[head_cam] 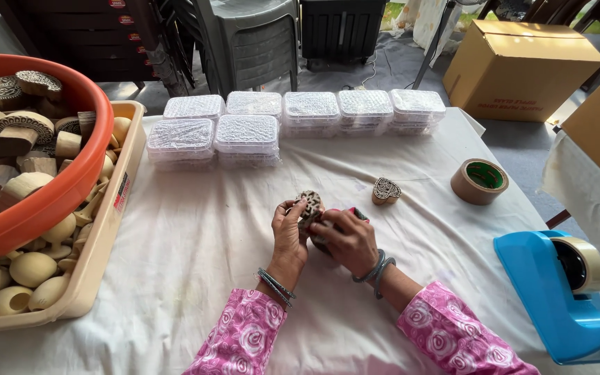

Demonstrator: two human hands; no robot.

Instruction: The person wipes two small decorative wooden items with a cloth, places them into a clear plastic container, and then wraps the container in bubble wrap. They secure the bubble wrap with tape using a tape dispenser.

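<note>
My left hand (289, 232) grips a carved wooden printing block (310, 205) over the white cloth, patterned face turned up. My right hand (347, 239) is closed against the same block and covers a small pink-red object (355, 212) that I cannot make out. Both wrists wear bangles and pink flowered sleeves. A second, heart-shaped carved block (386, 190) lies on the cloth just right of my hands.
Stacks of clear plastic lidded boxes (248, 135) line the far side. An orange tub (71, 182) and a beige tray (105, 243) of wooden pieces stand left. A brown tape roll (479, 180) and a blue tape dispenser (557, 295) are right. Cardboard boxes (519, 66) and chairs lie beyond.
</note>
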